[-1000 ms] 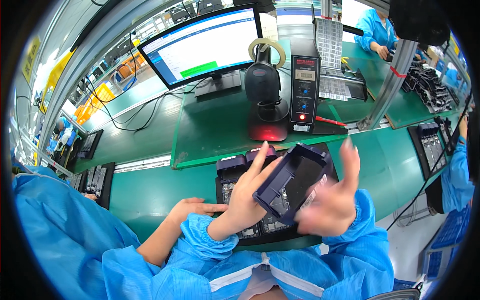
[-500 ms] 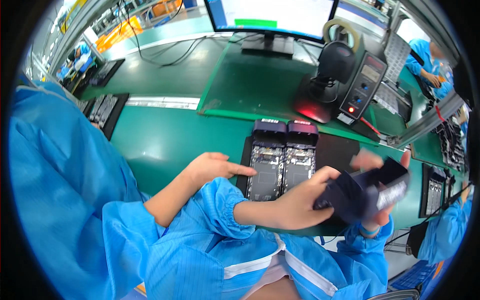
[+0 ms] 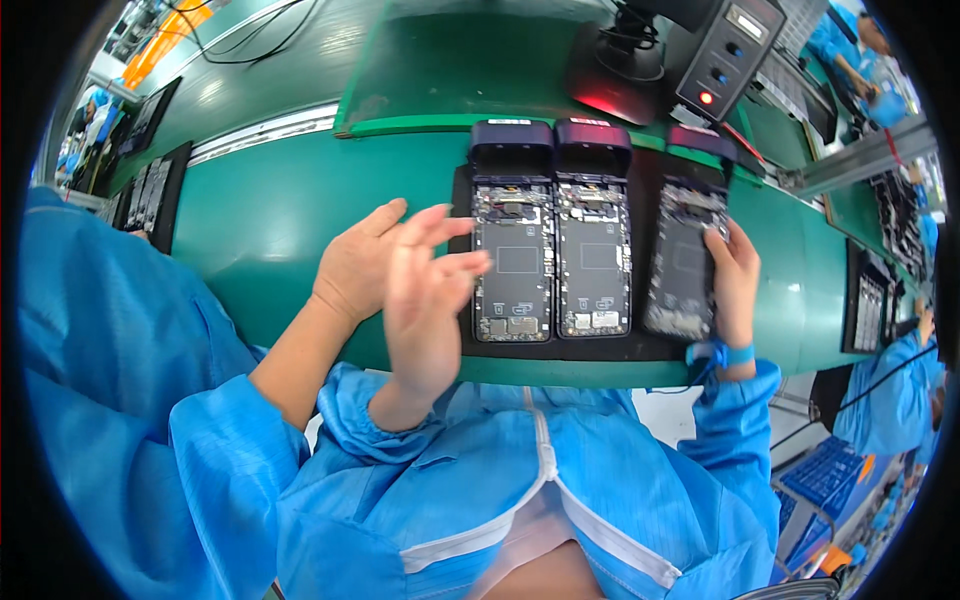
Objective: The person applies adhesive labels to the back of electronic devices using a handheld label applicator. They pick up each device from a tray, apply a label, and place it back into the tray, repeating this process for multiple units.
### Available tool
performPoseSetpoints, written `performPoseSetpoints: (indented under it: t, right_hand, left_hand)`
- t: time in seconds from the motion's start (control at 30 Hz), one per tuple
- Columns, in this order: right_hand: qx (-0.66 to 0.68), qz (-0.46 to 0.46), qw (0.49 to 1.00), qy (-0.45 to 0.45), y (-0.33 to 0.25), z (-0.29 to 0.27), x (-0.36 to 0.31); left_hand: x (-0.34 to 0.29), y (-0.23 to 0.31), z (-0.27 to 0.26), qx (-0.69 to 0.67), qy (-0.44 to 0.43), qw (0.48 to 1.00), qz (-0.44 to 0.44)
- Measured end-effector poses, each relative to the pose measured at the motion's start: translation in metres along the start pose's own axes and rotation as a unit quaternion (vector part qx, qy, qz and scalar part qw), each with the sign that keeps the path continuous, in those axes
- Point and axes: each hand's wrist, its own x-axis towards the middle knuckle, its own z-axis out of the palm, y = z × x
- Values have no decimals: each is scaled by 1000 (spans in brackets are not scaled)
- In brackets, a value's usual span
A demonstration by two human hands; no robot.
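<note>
Three dark handheld devices with exposed circuit boards lie side by side on a black mat [image 3: 640, 345]: a left device [image 3: 513, 260], a middle device [image 3: 594, 255] and a right device [image 3: 684, 255]. Each has a raised purple-black housing at its far end. Gripping the right device by its right edge is my right hand [image 3: 737, 265], thumb over the board. A blue strap circles that wrist. My left hand [image 3: 425, 310], somewhat blurred, is empty with its fingers spread, just left of the left device. Partly behind it is a co-worker's hand [image 3: 350, 262], fingers extended.
Beyond the mat stand a black stand with a red glow [image 3: 612, 90] and a grey control box [image 3: 730, 60] with knobs and a red light. Another rack of boards [image 3: 152, 195] lies far left. A metal post [image 3: 870, 155] slants at the right. A co-worker's blue sleeve [image 3: 235, 430] reaches in from the left.
The device held up in both hands now lies at the mat's right, its board facing up. My left hand has let go and moved left; my right hand stays on it. The view has tilted down.
</note>
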Motion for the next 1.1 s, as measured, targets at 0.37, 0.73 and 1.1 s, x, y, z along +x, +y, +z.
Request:
performPoseSetpoints:
  t: [0.37,0.73,1.1]
  right_hand:
    - [14,38,999,4,27,4,13]
    - [87,69,994,0,28,-1,14]
    - [114,79,990,-11,26,-1,14]
  left_hand:
    - [8,-37,-31,74,-7,990,-119]
    - [16,-37,-30,-21,-15,985,-173]
    - [21,-30,-27,-18,-8,978,-205]
